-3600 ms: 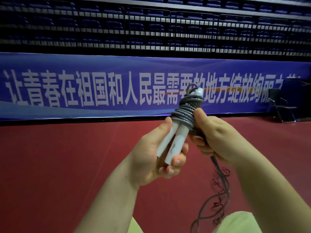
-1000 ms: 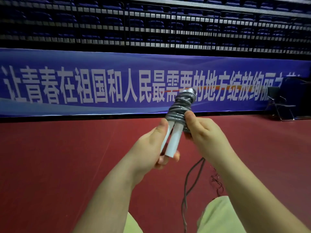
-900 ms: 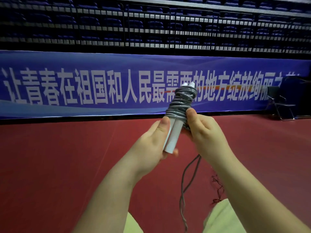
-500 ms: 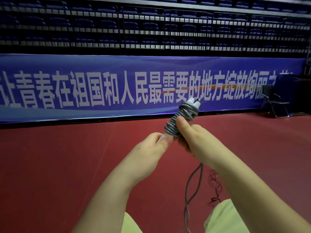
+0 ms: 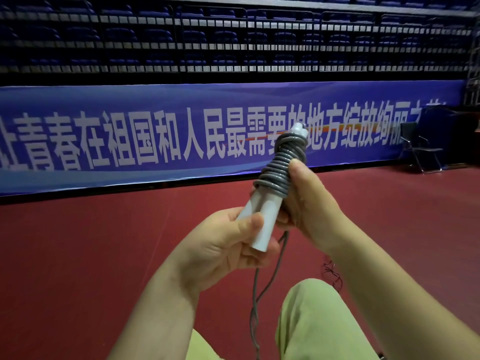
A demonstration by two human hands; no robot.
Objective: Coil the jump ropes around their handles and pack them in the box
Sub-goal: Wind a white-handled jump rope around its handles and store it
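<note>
Two white jump rope handles (image 5: 262,219) lie side by side, tilted up to the right. Grey rope (image 5: 280,167) is coiled in several turns around their upper half. My left hand (image 5: 228,245) grips the lower ends of the handles. My right hand (image 5: 309,201) holds the coiled part, thumb pressed on the turns. A loose length of grey rope (image 5: 255,294) hangs down between my arms to the floor. No box is in view.
Red sports floor (image 5: 78,255) spreads all around. A blue banner with white characters (image 5: 155,141) runs along the far barrier below dark stands. A black folding chair (image 5: 418,149) stands at the far right. My light green trouser knee (image 5: 311,323) is below.
More turns of rope have gone onto the handles and the hanging tail has shortened. My left hand has shifted down to grip the handle ends again. The bundle sits slightly lower and nearer.
</note>
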